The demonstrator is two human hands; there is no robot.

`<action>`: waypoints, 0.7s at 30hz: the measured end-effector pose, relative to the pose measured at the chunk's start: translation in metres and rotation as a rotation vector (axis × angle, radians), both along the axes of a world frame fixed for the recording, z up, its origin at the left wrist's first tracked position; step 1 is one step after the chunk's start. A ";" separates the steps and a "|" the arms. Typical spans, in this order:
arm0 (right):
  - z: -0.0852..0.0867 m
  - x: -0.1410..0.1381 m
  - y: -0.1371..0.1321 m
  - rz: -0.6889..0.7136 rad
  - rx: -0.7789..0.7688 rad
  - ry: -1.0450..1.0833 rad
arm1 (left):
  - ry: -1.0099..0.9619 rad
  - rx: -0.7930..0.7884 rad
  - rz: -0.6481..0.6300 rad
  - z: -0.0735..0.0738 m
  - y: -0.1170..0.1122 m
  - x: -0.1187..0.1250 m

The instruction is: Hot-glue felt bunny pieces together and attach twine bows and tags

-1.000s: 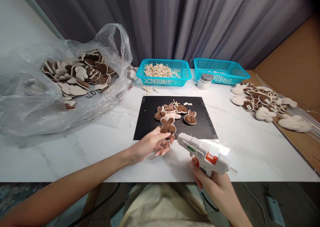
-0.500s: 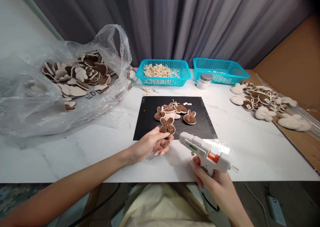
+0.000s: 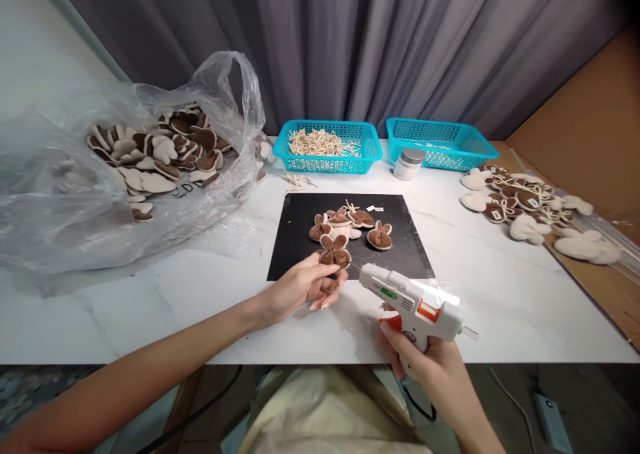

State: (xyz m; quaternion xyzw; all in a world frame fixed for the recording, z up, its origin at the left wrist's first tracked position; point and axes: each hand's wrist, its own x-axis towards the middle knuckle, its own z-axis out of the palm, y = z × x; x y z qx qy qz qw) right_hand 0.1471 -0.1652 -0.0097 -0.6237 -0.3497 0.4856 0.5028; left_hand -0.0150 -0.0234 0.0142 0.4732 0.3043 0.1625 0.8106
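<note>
My left hand (image 3: 313,284) pinches a brown rabbit-head-shaped plush piece (image 3: 334,253) with pale edging, thumb on its face. In my right hand (image 3: 425,361) is a white hot glue gun (image 3: 407,302) with orange trigger and a clear glue stick poking out its back. The gun's thin nozzle points left, right beside the plush piece's lower edge; whether it touches I cannot tell. Behind, on a black mat (image 3: 295,261), lie several similar plush pieces (image 3: 340,221), one apart at the right (image 3: 380,236), plus small white labels (image 3: 379,209).
A clear plastic bag (image 3: 200,207) of plush pieces fills the left. At the back stand a blue basket (image 3: 327,166) of small cream bows, another blue basket (image 3: 450,161) and a lidded jar (image 3: 409,164). Plush pieces with bows and labels (image 3: 520,197) lie at right, by cardboard (image 3: 590,101).
More of the orange trigger shows now, with my right index finger lower on it. The gun has tilted slightly. My left hand and the plush piece stay nearly still.
</note>
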 end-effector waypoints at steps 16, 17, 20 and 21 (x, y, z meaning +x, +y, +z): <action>0.002 0.006 0.003 0.064 0.030 0.204 | -0.011 0.002 -0.008 -0.003 -0.002 0.001; 0.002 0.007 0.004 0.082 0.026 0.254 | -0.011 0.004 -0.006 -0.002 -0.002 0.001; 0.002 0.009 0.007 0.175 -0.006 0.490 | -0.010 0.010 -0.004 -0.002 -0.002 0.001; 0.002 0.011 0.007 0.207 -0.017 0.570 | -0.010 0.011 -0.002 -0.002 -0.002 0.001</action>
